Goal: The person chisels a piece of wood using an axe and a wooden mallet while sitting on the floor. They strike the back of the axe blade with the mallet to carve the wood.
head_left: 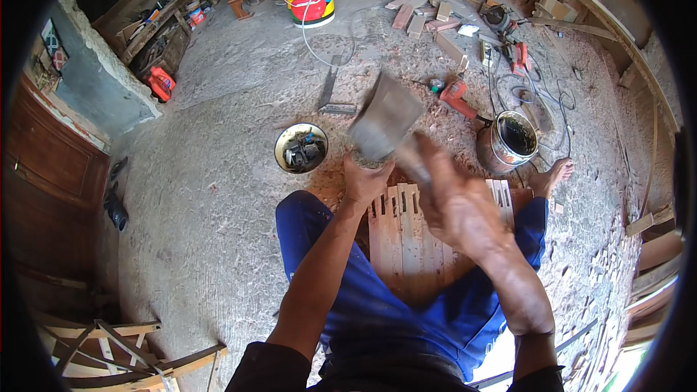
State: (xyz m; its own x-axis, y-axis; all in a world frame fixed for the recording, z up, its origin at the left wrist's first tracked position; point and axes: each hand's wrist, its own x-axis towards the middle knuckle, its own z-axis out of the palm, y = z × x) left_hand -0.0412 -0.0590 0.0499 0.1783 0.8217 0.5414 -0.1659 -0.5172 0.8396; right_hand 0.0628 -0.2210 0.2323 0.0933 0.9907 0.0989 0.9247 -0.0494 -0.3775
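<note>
My right hand (461,207) is wrapped round the handle of a wooden mallet (386,116). The mallet's broad, square head is smeared by motion and hangs just above my left hand (367,180). The fingers of that hand are closed round an upright tool handle (370,163); only its blunt round top shows, and the rest is hidden by the hand and mallet. Below lie several pale wooden boards (388,236) side by side between my legs, with slots cut near their far ends. My right hand and forearm cover part of them.
A tub of dark metal parts (303,149) stands left of my hands. A metal square (337,107) lies beyond it. To the right are a red power drill (457,96), a dirty bucket (508,147) and loose cables. Wood offcuts (417,22) and a colourful bucket (306,0) stand farther back.
</note>
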